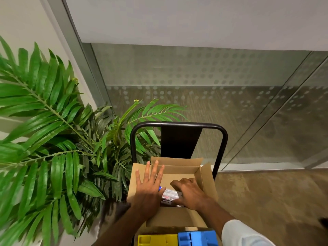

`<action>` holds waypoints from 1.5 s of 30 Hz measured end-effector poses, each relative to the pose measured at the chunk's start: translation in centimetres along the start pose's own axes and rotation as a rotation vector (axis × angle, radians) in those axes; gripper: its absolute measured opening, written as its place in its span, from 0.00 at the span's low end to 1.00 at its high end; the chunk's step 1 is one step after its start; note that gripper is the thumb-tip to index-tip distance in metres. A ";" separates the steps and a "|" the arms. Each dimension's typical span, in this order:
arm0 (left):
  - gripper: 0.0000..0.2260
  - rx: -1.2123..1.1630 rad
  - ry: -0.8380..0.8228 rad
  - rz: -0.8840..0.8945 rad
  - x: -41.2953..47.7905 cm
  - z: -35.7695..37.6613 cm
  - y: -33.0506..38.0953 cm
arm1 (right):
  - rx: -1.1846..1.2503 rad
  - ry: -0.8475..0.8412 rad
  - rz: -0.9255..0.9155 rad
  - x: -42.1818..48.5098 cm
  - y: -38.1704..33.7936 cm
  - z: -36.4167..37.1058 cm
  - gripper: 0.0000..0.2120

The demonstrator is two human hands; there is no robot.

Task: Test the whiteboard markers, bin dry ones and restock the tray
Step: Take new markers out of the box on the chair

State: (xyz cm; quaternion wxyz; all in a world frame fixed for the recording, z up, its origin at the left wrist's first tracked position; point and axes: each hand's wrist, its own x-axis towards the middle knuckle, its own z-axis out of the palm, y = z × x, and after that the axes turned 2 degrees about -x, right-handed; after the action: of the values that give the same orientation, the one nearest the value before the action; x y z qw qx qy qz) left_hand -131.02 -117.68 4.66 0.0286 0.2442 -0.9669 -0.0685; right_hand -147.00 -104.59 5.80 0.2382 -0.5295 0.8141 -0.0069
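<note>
- The cardboard box (206,181) is sitting open on a cart, with all flaps folded outward, just below the black cart handle (177,123).
- The marker pack (171,197) is lying in the near part of the box, on its bottom, between the two hands. Its white label is showing printed lettering that is only partly readable.
- A blue cap (161,188) is showing at the left end of the pack, just beside the left thumb.
- The left hand (149,189) is lying palm down on the left flap (140,166) of the box. Its fingers are straight and spread apart, pressing flat and gripping nothing.
- The right hand (190,192) is reaching down inside the box and covering the right part of the marker pack. Its fingers are bending downward toward the box floor; whether they are closing on the pack or only resting on it cannot be told.
- A light sleeve (245,235) is covering the right forearm.
- A yellow bin (156,239) and a blue bin (197,237) are sitting side by side, touching, on the cart at the near edge, just in front of the box.
- A green leafy plant (53,130) is standing to the left of the cart, with fronds reaching behind the handle.
- A glass partition (195,77) with frosted dots is standing beyond the cart, above brown carpet (266,201).
</note>
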 end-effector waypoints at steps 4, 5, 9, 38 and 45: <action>0.33 0.016 -0.009 -0.023 0.1 -0.1 0.1 | -0.079 -0.084 -0.021 1.2 -0.8 0.5 0.31; 0.33 0.021 -0.007 -0.023 0.1 -0.1 0.1 | -0.099 -0.096 -0.024 1.6 -1.0 0.8 0.32; 0.36 0.037 0.031 -0.036 0.2 0.2 0.2 | -0.162 -0.104 -0.038 2.4 -1.8 1.4 0.31; 0.35 0.014 0.100 -0.011 -0.3 0.4 -0.3 | 0.091 -0.082 0.132 3.7 -3.4 3.4 0.26; 0.33 0.042 0.082 -0.024 -0.4 0.4 -0.7 | 0.163 -0.143 0.142 3.9 -4.0 2.9 0.24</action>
State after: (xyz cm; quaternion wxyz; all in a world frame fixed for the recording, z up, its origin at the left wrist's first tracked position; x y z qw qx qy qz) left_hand -130.39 -118.01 4.16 0.0623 0.2588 -0.9631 -0.0386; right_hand -143.66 -109.06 2.79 0.3379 -0.4486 0.8272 -0.0183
